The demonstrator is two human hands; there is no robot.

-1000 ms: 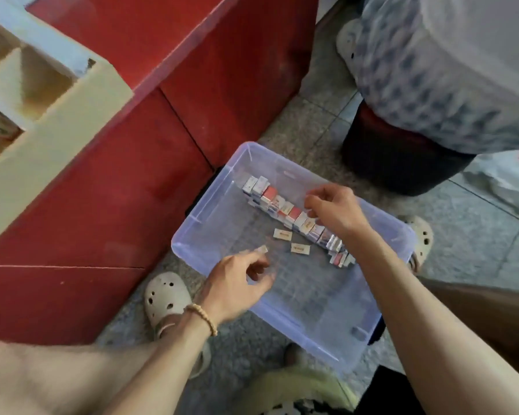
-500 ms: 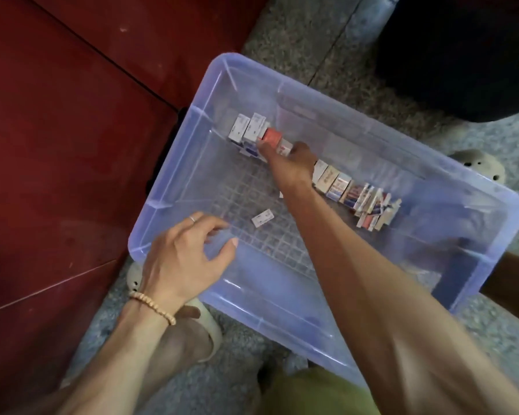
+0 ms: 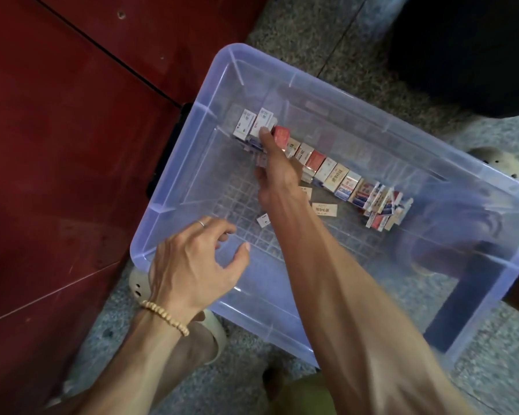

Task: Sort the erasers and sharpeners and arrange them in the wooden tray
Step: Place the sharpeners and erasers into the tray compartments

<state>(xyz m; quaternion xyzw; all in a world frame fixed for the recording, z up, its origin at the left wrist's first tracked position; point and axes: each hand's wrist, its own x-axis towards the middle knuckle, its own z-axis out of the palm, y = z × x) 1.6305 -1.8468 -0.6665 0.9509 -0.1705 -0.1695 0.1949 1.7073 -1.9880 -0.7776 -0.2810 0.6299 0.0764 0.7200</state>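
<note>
Many small erasers (image 3: 327,172) stand in a slanting row across mid-frame inside the clear bin (image 3: 282,310), my right hand (image 3: 277,172) touching their upper-left end, my left hand (image 3: 192,265) loosely curled, holding nothing, over the lower-left rim.

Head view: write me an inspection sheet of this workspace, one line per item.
Surface: speckled grey stone floor; a clear bluish plastic bin sits on it.
Job's things: a diagonal row of small boxed erasers along the bin floor; three loose white and cream pieces beside the row. The wooden tray is not in view.
Clutter: nothing seen.
Hands: right hand reaches to the row's far end, fingertips on the packs, grip unclear; left hand, with ring and bead bracelet, hovers loosely curled over the bin's near corner, holding nothing.
Cables: nothing seen.
Surroundings: dark red panelled cabinet on the left; a black object at top right; cream clogs.
</note>
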